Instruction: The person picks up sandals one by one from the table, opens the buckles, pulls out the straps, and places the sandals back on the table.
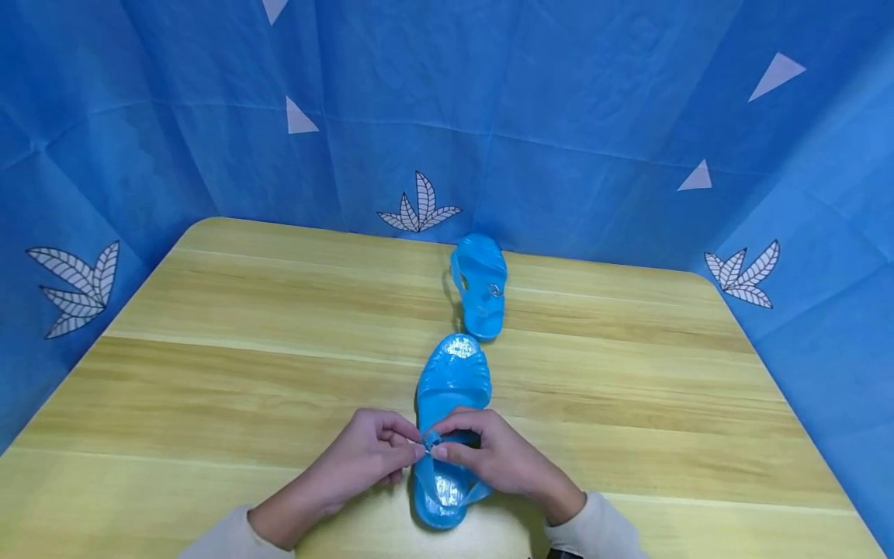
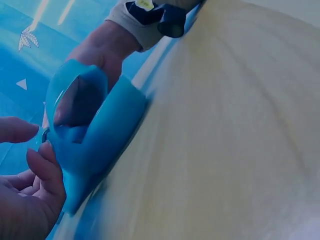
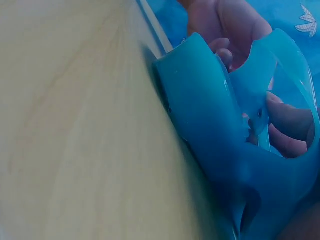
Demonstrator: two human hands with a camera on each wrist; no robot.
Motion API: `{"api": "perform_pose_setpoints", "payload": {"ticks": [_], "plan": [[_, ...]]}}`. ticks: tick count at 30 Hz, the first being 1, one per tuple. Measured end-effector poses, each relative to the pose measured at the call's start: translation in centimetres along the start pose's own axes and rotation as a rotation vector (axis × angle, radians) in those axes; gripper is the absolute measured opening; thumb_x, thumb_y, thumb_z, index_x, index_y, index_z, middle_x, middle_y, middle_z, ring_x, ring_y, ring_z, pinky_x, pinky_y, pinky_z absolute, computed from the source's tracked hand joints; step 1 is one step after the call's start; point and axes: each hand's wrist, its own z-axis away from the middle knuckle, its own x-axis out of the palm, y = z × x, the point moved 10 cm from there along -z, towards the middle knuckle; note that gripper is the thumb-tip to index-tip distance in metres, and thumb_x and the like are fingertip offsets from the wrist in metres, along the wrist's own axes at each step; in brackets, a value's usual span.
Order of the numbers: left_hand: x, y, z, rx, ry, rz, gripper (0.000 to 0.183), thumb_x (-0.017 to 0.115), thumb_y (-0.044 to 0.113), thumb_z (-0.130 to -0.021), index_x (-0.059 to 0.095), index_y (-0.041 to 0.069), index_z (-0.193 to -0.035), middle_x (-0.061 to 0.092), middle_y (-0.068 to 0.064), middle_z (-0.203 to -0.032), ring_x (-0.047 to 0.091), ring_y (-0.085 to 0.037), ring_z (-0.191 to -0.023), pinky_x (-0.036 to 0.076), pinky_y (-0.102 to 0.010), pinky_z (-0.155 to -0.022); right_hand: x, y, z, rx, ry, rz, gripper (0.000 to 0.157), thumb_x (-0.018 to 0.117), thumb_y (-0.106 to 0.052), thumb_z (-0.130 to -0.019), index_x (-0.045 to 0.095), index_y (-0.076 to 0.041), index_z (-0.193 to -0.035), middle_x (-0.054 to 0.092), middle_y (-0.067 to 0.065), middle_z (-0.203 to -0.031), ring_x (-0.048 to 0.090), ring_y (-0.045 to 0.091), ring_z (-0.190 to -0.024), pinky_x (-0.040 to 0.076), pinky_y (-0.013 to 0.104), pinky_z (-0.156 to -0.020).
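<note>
A glossy blue sandal [image 1: 454, 376] lies sole down on the table, its toe pointing away from me. Over its heel half, my left hand [image 1: 366, 458] pinches the sandal strap [image 1: 427, 473] at a small metal buckle [image 2: 45, 135] between thumb and forefinger. From the other side my right hand [image 1: 492, 450] pinches the same strap between thumb and forefinger, close to the left fingertips. A strap end with a small hole [image 3: 259, 113] shows beside the right fingers in the right wrist view. Fingertips partly hide the buckle, so whether it is fastened cannot be told.
A second blue sandal [image 1: 482, 291] with a metal buckle lies beyond the first one, near the table's far edge. The wood-grain table [image 1: 244, 373] has rounded far corners. Behind and beside it hangs a blue cloth [image 1: 559, 101] printed with leaves and triangles.
</note>
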Motion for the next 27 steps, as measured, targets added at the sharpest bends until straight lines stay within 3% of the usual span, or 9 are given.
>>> {"api": "perform_pose_setpoints", "payload": {"ticks": [5, 15, 23, 27], "plan": [[0.5, -0.3, -0.1, 0.008, 0.005, 0.006, 0.032, 0.070, 0.016, -0.084, 0.058, -0.006, -0.104, 0.056, -0.004, -0.077, 0.052, -0.014, -0.060, 0.046, -0.023, -0.055, -0.1, -0.1, 0.0, -0.014, 0.009, 0.010, 0.022, 0.060, -0.024, -0.092, 0.067, -0.012, -0.110, 0.066, -0.001, -0.105, 0.057, 0.013, -0.101, 0.046, 0.026, -0.090], [0.8, -0.3, -0.4, 0.040, 0.058, -0.053, 0.026, 0.073, 0.019, -0.082, 0.065, -0.001, -0.098, 0.051, -0.001, -0.069, 0.046, -0.011, -0.058, 0.037, -0.017, -0.051, -0.7, -0.9, 0.3, -0.022, 0.051, 0.069, 0.020, 0.057, -0.028, -0.094, 0.066, -0.019, -0.110, 0.065, -0.009, -0.106, 0.057, 0.013, -0.105, 0.046, 0.030, -0.092], [1.0, 0.1, -0.4, 0.081, 0.044, -0.148, 0.019, 0.071, 0.012, -0.082, 0.066, 0.002, -0.097, 0.049, 0.000, -0.068, 0.044, -0.010, -0.058, 0.033, -0.016, -0.049, -0.3, -3.2, 0.4, -0.205, 0.092, 0.184, 0.023, 0.061, -0.028, -0.092, 0.069, -0.015, -0.109, 0.063, -0.004, -0.108, 0.056, 0.012, -0.104, 0.049, 0.032, -0.088], [1.0, 0.0, -0.4, 0.065, 0.046, -0.178, 0.020, 0.071, 0.013, -0.082, 0.067, 0.005, -0.100, 0.050, 0.000, -0.069, 0.045, -0.011, -0.059, 0.033, -0.016, -0.049, -0.1, -3.1, 0.4, -0.207, 0.087, 0.189, 0.021, 0.062, -0.026, -0.091, 0.070, -0.014, -0.106, 0.063, -0.004, -0.103, 0.057, 0.013, -0.099, 0.050, 0.028, -0.083]]}}
